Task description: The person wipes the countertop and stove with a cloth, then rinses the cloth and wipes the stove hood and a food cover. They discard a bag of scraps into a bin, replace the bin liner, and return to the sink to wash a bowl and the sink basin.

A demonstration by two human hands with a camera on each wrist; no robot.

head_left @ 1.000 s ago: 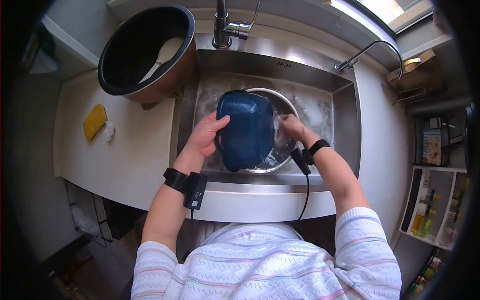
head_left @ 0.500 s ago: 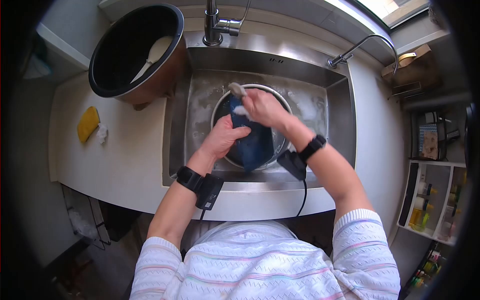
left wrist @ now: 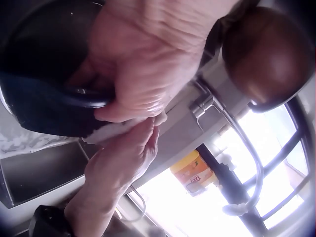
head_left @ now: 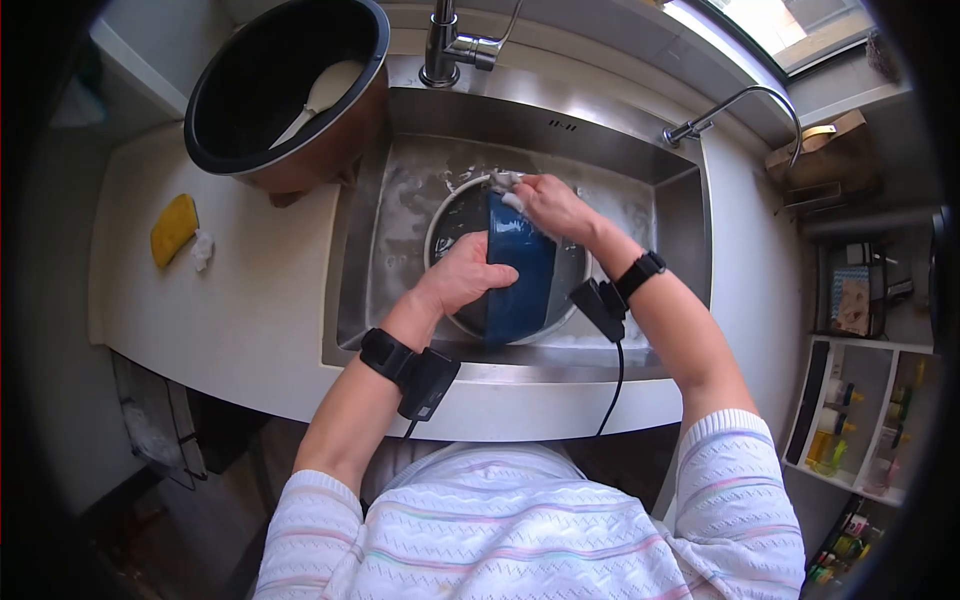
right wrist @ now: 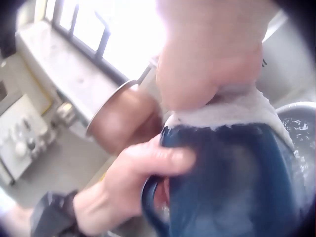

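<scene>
A dark blue baking dish [head_left: 522, 285] is tipped on its side over a round white-rimmed basin [head_left: 433, 240] of water. My left hand [head_left: 460, 272] grips it at the side, thumb on its outer face. In the right wrist view, a loop handle [right wrist: 148, 200] shows beside that hand. My right hand [head_left: 560, 208] holds a wet white cloth [right wrist: 232, 114] at the dish's far end. Seen from the right wrist, the cloth lies folded along the dish's edge under my fingers. The dish's inside is dark in the left wrist view.
The basin stands in a steel sink [head_left: 640, 290] with suds. A brown pot [head_left: 330, 170] holding a white rice paddle [head_left: 325, 92] stands at the left. A yellow sponge [head_left: 174, 230] lies on the counter. Two taps, including a tall faucet [head_left: 440, 50], rise behind the sink.
The dish has turned from flat-on to edge-up over the basin. My right hand has come up from the basin with the cloth to the dish's far edge. My left hand still holds the dish.
</scene>
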